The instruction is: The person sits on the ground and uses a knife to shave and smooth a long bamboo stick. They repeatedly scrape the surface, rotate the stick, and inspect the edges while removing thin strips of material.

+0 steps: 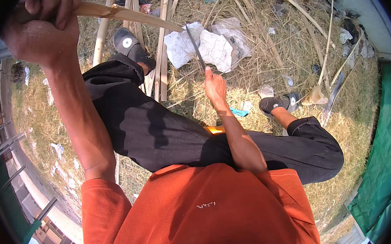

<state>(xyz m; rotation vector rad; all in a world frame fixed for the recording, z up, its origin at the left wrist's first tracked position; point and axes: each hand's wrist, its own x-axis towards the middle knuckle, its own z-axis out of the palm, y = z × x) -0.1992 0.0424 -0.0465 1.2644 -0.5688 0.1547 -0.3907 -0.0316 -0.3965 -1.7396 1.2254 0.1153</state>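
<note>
My left hand (pixel 46 30) is raised at the upper left, its fingers wrapped round one end of a pale wooden strip (pixel 126 14). The strip reaches to the right and narrows to a point. In my right hand (pixel 215 87), at the centre, is the handle end of a knife (pixel 194 44). Its dark blade slants up and to the left, its tip close to the strip's far end; whether the two touch I cannot tell. Behind the blade, on the ground, lie broken whitish stone slabs (pixel 216 49).
Several long wooden strips (pixel 161 41) lie by my left foot (pixel 134 48). Dry grass and thin sticks cover the ground. A long metal blade (pixel 333 96) lies beyond my right foot (pixel 279 103). A light-blue object (pixel 239 112) sits between my legs. Green sheeting (pixel 384 150) hangs at right.
</note>
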